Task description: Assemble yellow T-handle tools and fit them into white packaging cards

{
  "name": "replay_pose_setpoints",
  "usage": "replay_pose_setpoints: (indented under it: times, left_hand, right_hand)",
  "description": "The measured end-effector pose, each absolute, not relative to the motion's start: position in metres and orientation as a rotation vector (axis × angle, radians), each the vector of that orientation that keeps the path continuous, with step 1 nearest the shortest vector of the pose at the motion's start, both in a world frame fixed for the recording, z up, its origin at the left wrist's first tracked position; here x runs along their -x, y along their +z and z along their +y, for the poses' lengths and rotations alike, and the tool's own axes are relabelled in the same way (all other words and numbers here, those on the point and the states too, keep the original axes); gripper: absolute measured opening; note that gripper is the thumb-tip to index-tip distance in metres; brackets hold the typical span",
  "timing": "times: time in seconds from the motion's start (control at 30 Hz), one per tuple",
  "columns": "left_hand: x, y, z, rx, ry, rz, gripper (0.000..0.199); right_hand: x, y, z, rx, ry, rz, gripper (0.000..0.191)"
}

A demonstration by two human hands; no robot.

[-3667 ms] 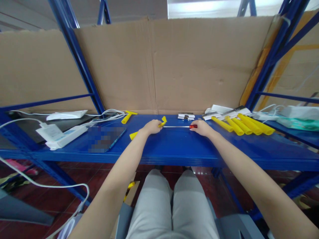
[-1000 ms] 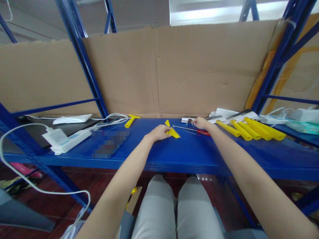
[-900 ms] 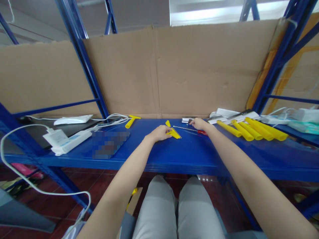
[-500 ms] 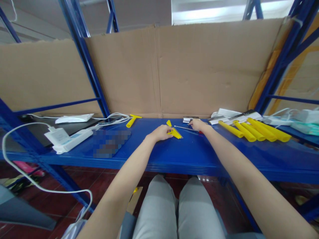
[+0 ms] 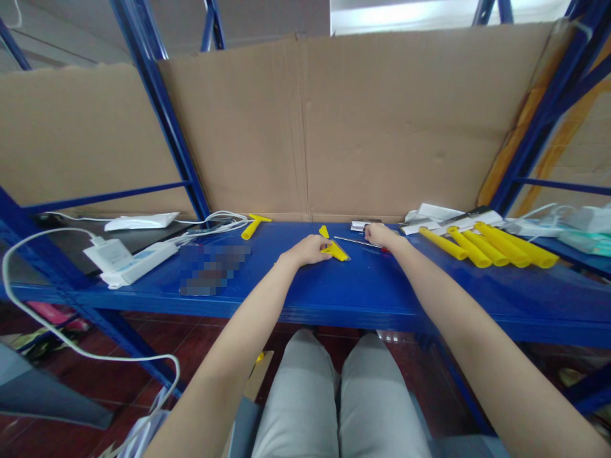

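My left hand (image 5: 317, 250) is closed around a yellow T-shaped scraper (image 5: 338, 252), low over the blue shelf. The scraper's wide head sticks out past my fingertips, and its handle is mostly hidden by the hand. My right hand (image 5: 379, 234) has its fingers curled down beside a small white-and-black box (image 5: 361, 225); what they pinch, if anything, is hidden. Below that hand runs a screwdriver (image 5: 353, 241), its thin shaft pointing left toward the scraper. Its red handle is partly covered by my right hand and wrist, so whether the palm grips it is unclear.
Several yellow handles (image 5: 494, 245) lie at right before white packets (image 5: 432, 219). Another yellow T-shaped piece (image 5: 256, 225) lies back left, near white cables (image 5: 224, 224) and a power strip (image 5: 138, 264). Cardboard (image 5: 382, 127) closes off the back of the blue shelf (image 5: 367, 289).
The view has tilted slightly. My right hand's fingers are more curled in beside the small box. The left hand still holds the scraper in nearly the same place.
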State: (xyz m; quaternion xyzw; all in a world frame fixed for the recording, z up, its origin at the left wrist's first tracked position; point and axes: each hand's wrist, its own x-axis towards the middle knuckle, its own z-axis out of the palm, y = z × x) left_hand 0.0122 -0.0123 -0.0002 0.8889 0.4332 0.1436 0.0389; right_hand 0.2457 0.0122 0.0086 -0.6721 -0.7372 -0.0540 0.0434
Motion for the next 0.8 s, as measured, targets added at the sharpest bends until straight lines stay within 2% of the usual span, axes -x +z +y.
replay_pose_setpoints:
  times: [0.23, 0.37, 0.6, 0.8]
  left_hand:
    - [-0.014, 0.004, -0.018, -2.729, 0.381, 1.376, 0.033]
    - [-0.016, 0.006, -0.021, -2.721, 0.364, 1.395, 0.028]
    - [-0.015, 0.004, -0.019, -2.735, 0.456, 1.321, 0.032]
    - [-0.014, 0.004, -0.017, -2.723, 0.543, 1.239, 0.040]
  right_hand:
    - [-0.248, 0.009, 0.012, 2.057, -0.117, -2.298, 0.026]
    - [-0.247, 0.011, 0.010, 1.892, -0.177, -2.253, 0.021]
    - [-0.215, 0.012, -0.007, 1.412, -0.066, -2.254, 0.013]
    - [-0.200, 0.002, -0.012, 1.214, -0.064, -2.391, 0.013]
